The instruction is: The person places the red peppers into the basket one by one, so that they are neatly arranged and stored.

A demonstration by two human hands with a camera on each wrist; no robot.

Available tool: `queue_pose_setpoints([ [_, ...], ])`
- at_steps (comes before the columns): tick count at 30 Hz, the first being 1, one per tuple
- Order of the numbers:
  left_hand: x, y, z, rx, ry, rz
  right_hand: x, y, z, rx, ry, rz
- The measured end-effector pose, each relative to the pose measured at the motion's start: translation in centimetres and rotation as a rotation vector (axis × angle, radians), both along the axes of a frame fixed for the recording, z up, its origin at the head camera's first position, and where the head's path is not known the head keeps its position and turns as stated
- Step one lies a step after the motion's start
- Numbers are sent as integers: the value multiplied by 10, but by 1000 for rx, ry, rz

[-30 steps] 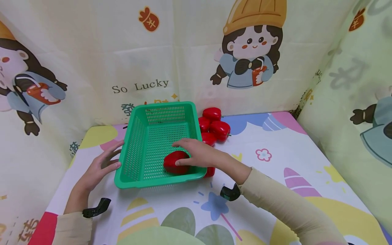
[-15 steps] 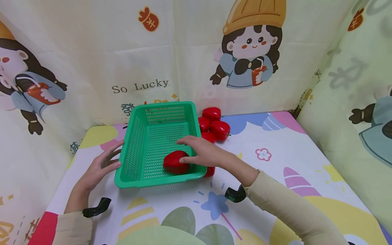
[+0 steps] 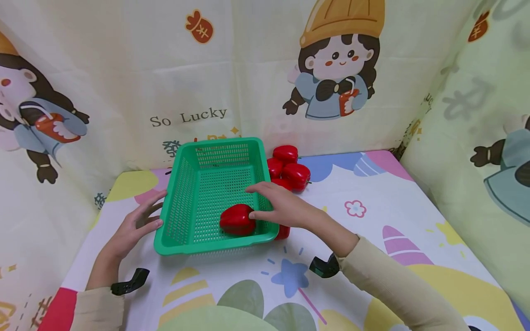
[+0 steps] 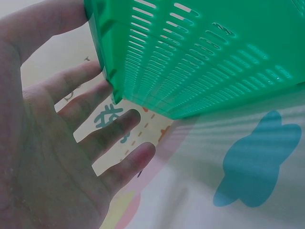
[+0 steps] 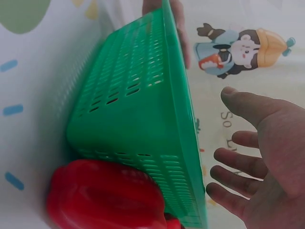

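Note:
A green plastic basket (image 3: 190,248) with slotted walls stands on the table, and one red bell pepper (image 3: 237,219) lies in its near right corner. My left hand (image 3: 133,228) touches the basket's left rim with spread fingers, as the left wrist view also shows. Above the right rim hovers my right hand (image 3: 281,204), fingers extended and holding nothing; in the right wrist view its fingertips are apart from the rim. Outside the right wall sit several more red bell peppers (image 3: 296,176), and another bell pepper (image 5: 107,195) shows close against that wall in the right wrist view.
A patterned cloth (image 3: 356,257) covers the table. Behind it hangs a cream curtain (image 3: 256,92) with cartoon prints, near the basket's far edge. A second curtain (image 3: 468,151) borders the right side.
My right hand has drawn back to the right, off the bell pepper in the basket, which stays in the near right corner. The left hand keeps its place at the rim.

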State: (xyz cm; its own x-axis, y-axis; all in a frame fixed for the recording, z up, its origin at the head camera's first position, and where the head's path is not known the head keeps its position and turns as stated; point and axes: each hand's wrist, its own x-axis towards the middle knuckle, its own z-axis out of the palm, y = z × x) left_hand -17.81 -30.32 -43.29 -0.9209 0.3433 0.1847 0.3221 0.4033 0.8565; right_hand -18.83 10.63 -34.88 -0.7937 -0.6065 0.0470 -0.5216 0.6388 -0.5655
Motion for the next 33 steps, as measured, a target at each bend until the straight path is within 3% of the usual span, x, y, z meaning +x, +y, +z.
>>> queue_pose_setpoints([
  [33, 0, 1, -3, 5, 29, -9, -5, 24, -3, -117, -6, -62],
])
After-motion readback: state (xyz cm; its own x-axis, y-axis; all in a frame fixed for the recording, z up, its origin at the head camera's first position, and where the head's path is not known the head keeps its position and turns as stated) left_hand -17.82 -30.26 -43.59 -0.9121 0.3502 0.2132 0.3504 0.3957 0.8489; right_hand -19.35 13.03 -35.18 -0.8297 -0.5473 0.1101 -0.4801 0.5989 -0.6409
